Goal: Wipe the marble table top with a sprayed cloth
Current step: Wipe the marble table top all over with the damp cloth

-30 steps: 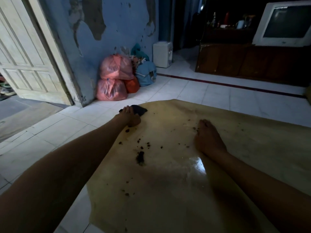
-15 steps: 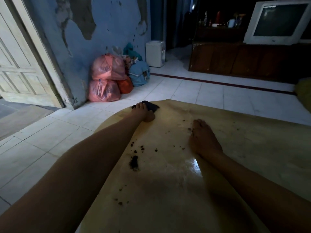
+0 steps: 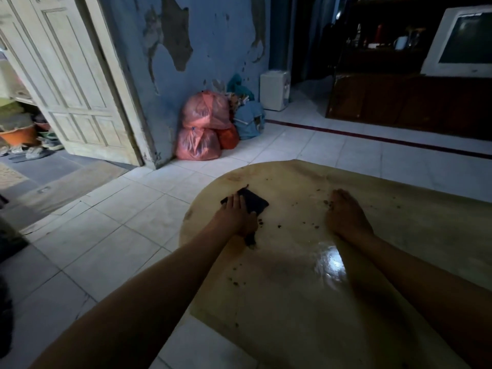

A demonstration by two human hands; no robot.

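The beige marble table top (image 3: 306,302) fills the lower right of the head view, with a wet, shiny patch near its middle. My left hand (image 3: 235,217) presses flat on a dark cloth (image 3: 254,202) near the table's far left edge. Dark crumbs of dirt (image 3: 311,223) lie scattered between my hands, and a dark clump (image 3: 250,242) sits just beside my left wrist. My right hand (image 3: 346,214) rests palm down on the marble to the right, fingers together, holding nothing.
White tiled floor (image 3: 119,235) surrounds the table. Red plastic bags (image 3: 205,126) and a blue bag (image 3: 249,121) lean against the peeling blue wall. A door (image 3: 72,83) stands at left, a dark wooden cabinet (image 3: 410,102) with an old television (image 3: 463,41) at back right.
My left hand has slid the cloth back toward me from the far edge, over the crumbs by the dark clump. My right hand has stayed in place. The camera has turned.
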